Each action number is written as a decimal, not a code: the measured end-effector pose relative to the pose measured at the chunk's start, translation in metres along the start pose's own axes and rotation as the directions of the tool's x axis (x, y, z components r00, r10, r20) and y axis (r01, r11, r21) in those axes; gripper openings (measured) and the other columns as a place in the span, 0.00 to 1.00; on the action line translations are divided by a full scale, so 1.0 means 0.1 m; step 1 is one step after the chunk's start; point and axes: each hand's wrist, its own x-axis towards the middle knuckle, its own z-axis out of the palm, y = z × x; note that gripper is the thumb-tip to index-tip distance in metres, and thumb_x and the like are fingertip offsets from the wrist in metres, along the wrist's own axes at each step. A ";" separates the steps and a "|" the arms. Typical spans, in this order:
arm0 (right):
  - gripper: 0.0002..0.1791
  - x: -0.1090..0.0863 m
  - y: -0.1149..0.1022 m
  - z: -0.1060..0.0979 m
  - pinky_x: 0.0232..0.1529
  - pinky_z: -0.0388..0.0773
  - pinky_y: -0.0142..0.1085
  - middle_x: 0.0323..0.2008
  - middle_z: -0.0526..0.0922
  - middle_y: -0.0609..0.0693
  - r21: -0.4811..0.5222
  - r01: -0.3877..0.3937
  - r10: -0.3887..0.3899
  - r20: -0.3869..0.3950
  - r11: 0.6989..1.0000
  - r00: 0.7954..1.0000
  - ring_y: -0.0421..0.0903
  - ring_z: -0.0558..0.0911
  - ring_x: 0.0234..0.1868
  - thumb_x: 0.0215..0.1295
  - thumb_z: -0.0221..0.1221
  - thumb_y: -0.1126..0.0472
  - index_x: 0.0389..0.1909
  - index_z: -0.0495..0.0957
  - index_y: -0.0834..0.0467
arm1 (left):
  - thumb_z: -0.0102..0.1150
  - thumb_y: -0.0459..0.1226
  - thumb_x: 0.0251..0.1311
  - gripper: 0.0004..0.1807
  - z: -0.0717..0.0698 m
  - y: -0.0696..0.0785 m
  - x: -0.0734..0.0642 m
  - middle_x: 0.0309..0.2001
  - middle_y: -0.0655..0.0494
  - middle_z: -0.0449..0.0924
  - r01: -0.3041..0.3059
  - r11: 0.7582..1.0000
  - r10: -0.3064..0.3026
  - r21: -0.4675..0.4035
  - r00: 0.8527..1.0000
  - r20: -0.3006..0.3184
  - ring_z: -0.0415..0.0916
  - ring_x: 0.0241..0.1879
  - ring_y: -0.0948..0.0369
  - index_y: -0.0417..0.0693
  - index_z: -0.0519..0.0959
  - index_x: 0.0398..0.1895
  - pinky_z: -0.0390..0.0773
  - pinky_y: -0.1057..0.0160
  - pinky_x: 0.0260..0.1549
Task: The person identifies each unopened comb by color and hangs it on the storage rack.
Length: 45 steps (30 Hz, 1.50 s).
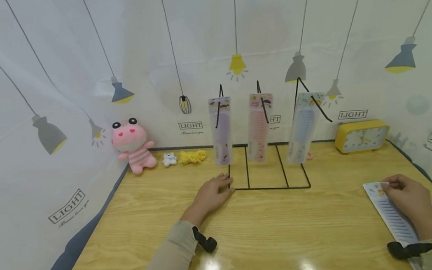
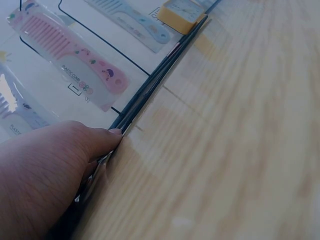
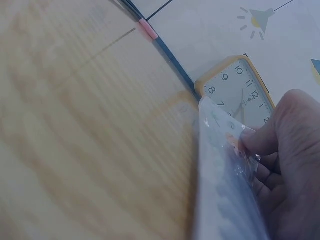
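On the table stands a black wire display rack (image 1: pixel 267 188). Its front left corner lies between the thumb and fingers of my left hand (image 1: pixel 211 194), which steadies it at table level. Packaged combs hang from the rack's hooks: purple (image 1: pixel 221 130), pink (image 1: pixel 260 128) and blue (image 1: pixel 302 127). At the right, my right hand (image 1: pixel 409 199) pinches the top end of another packaged comb (image 1: pixel 392 219), bluish with a printed header. In the right wrist view its clear wrapper (image 3: pixel 220 150) shines under the thumb; the curled fingers are partly hidden behind it.
A yellow alarm clock (image 1: pixel 362 136) stands at the back right. At the back left sit a pink plush toy (image 1: pixel 133 146), a small white figure (image 1: pixel 169 159) and a yellow toy (image 1: pixel 193 156). A printed cloth wall (image 1: pixel 153 81) surrounds the wooden table (image 1: pixel 266 231).
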 end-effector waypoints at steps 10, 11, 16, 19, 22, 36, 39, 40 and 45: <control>0.16 -0.01 0.00 -0.03 0.27 0.65 0.34 0.34 0.83 0.58 -0.002 0.012 -0.012 -0.009 1.000 1.000 0.43 0.73 0.29 0.69 0.58 0.57 0.45 0.80 0.68 | 0.53 0.54 0.73 0.29 0.00 0.01 -0.01 0.75 0.59 0.61 -0.004 1.000 0.004 0.001 1.000 -0.005 0.52 0.77 0.59 0.56 0.70 0.73 0.55 0.50 0.74; 0.16 0.00 -0.01 -0.03 0.27 0.65 0.34 0.34 0.83 0.58 0.005 0.013 -0.012 -0.008 1.000 1.000 0.42 0.73 0.30 0.69 0.58 0.57 0.45 0.80 0.68 | 0.53 0.54 0.73 0.29 0.01 0.01 -0.01 0.75 0.59 0.61 -0.007 1.000 0.007 0.001 1.000 -0.009 0.52 0.77 0.59 0.56 0.70 0.73 0.55 0.49 0.74; 0.18 0.04 -0.07 -0.06 0.29 0.66 0.33 0.38 0.82 0.59 0.036 0.002 -0.002 -0.010 0.999 1.000 0.35 0.71 0.30 0.71 0.57 0.54 0.47 0.79 0.66 | 0.53 0.54 0.73 0.29 0.02 -0.02 0.00 0.75 0.59 0.62 -0.021 1.000 0.021 -0.003 1.000 -0.014 0.52 0.77 0.59 0.56 0.70 0.73 0.55 0.49 0.74; 0.20 0.07 -0.15 -0.10 0.29 0.66 0.32 0.40 0.81 0.59 0.053 0.008 -0.006 -0.026 0.999 1.000 0.31 0.68 0.30 0.71 0.57 0.53 0.49 0.79 0.67 | 0.53 0.55 0.73 0.29 0.02 -0.02 0.01 0.75 0.59 0.61 -0.020 1.000 0.020 -0.006 1.000 -0.008 0.51 0.77 0.59 0.57 0.70 0.73 0.55 0.50 0.74; 0.22 0.11 -0.27 -0.15 0.29 0.67 0.29 0.40 0.81 0.55 0.090 0.027 -0.023 -0.052 0.996 0.998 0.27 0.68 0.30 0.72 0.58 0.51 0.50 0.79 0.67 | 0.52 0.55 0.73 0.29 0.02 -0.03 0.01 0.75 0.59 0.61 -0.022 1.000 0.022 -0.008 1.000 -0.009 0.51 0.77 0.59 0.56 0.70 0.73 0.55 0.49 0.74; 0.07 0.17 -1.09 -0.54 0.34 0.75 0.16 0.35 0.80 0.32 0.571 0.134 -0.092 -0.103 0.810 0.990 0.30 0.77 0.35 0.70 0.63 0.59 0.47 0.81 0.53 | 0.53 0.54 0.73 0.29 0.00 -0.01 0.00 0.75 0.59 0.61 -0.009 1.000 0.009 -0.013 1.000 -0.008 0.51 0.77 0.59 0.57 0.70 0.73 0.55 0.49 0.74; 0.09 0.17 -1.24 -0.58 0.35 0.76 0.16 0.36 0.79 0.37 0.595 0.172 -0.122 -0.125 0.785 0.985 0.33 0.77 0.37 0.70 0.63 0.61 0.48 0.81 0.58 | 0.53 0.54 0.73 0.29 -0.01 -0.01 0.00 0.75 0.60 0.61 -0.004 1.000 0.004 -0.010 1.000 -0.003 0.51 0.77 0.59 0.57 0.69 0.73 0.55 0.49 0.74; 0.10 0.17 -1.29 -0.59 0.35 0.76 0.16 0.36 0.79 0.38 0.604 0.185 -0.132 -0.132 0.775 0.982 0.34 0.77 0.37 0.70 0.63 0.62 0.48 0.81 0.60 | 0.52 0.55 0.73 0.29 0.00 -0.01 0.00 0.75 0.60 0.61 -0.001 1.000 0.001 -0.006 1.000 -0.003 0.51 0.77 0.59 0.57 0.69 0.73 0.55 0.49 0.74; 0.12 0.17 -1.49 -0.62 0.34 0.78 0.17 0.34 0.81 0.39 0.596 0.236 -0.176 -0.158 0.767 0.972 0.33 0.80 0.35 0.68 0.65 0.63 0.47 0.82 0.65 | 0.52 0.55 0.73 0.29 0.01 -0.01 0.01 0.75 0.62 0.60 0.006 1.000 -0.006 0.008 1.000 -0.009 0.51 0.77 0.60 0.58 0.69 0.73 0.54 0.49 0.74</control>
